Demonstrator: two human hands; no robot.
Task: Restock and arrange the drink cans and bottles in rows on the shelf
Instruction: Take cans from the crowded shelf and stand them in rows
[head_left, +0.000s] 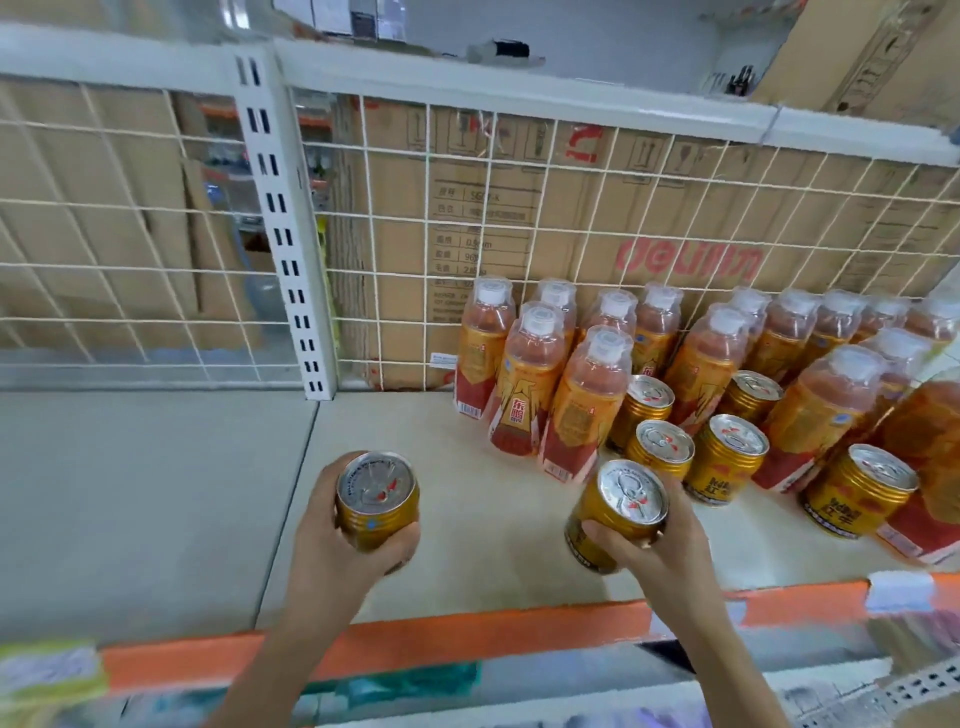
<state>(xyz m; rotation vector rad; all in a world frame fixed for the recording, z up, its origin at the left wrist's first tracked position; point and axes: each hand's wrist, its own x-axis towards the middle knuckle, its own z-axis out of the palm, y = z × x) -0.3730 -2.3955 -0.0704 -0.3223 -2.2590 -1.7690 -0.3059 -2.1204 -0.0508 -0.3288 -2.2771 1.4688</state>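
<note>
My left hand (343, 540) grips a gold drink can (376, 499) upright over the bare middle of the shelf (457, 551). My right hand (660, 551) grips a second gold can (618, 512), tilted slightly, just in front of a short row of gold cans (660, 447) standing on the shelf. More gold cans (860, 488) stand further right. Several orange bottles (587, 400) with clear caps stand in rows behind and between the cans, reaching back to the wire grid.
A white wire grid (467, 234) backs the shelf, with cardboard boxes (675, 249) behind it. A white slotted upright (283, 234) divides the bays. An orange strip (467, 639) edges the shelf front. The left bay's board (130, 493) lies beside.
</note>
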